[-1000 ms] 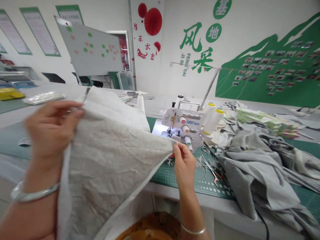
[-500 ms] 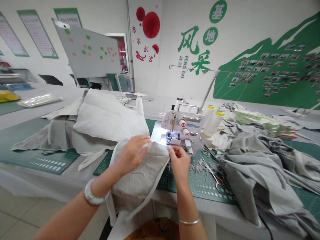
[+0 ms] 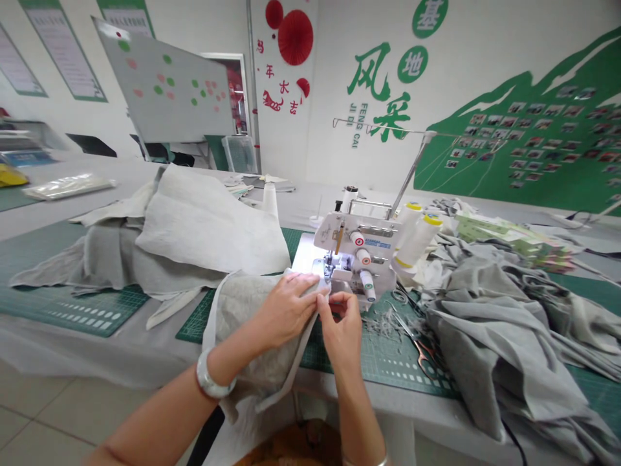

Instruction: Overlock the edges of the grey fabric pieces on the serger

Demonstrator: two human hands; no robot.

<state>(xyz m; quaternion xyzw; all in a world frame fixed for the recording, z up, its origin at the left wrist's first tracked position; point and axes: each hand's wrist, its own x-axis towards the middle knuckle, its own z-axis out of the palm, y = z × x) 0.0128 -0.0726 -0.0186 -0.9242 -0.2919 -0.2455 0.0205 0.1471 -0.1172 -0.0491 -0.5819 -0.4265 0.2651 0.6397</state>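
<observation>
A piece of grey fabric with a white border [image 3: 237,301] hangs over the table's front edge, its upper right corner by the needle area of a white serger [image 3: 356,249]. My left hand [image 3: 286,309] lies on this fabric with fingers stretched out towards the lit presser foot, holding nothing visible. Just below the foot, my right hand [image 3: 342,327] pinches the fabric's right edge between thumb and forefinger. The two hands' fingertips are close together. Part of the fabric is hidden beneath my left hand and forearm.
Scissors [image 3: 420,346] and thread scraps [image 3: 388,322] lie right of the machine on a green cutting mat [image 3: 383,362]. A heap of grey cloth [image 3: 504,336] is farther right. White and grey fabric pieces [image 3: 208,220] lie left. Thread cones [image 3: 420,236] stand behind the machine.
My left hand has moved right across the fabric, closer to the presser foot and my right hand. My right hand has shifted slightly left, still pinching the edge. The view has tilted slightly.
</observation>
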